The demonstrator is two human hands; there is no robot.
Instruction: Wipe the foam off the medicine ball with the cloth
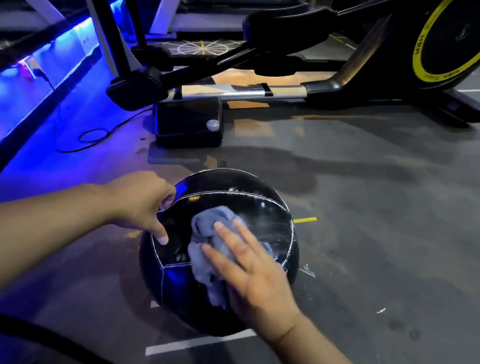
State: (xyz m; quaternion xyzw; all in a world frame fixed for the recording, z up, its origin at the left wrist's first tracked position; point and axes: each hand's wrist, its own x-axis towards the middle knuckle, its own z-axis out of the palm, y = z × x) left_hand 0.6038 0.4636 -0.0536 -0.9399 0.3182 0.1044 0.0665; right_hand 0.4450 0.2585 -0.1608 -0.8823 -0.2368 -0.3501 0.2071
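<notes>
The left hand steadies the medicine ball on the floor, its grip curled against the ball's left flank with the thumb on the top panel. The right hand, fingers straight, presses the cloth flat on top. Foam streaks lie just right of the cloth, nearer the right hand.

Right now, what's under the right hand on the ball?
The right hand presses a crumpled grey-blue cloth onto the medicine ball; any foam beneath the cloth is hidden.
</notes>
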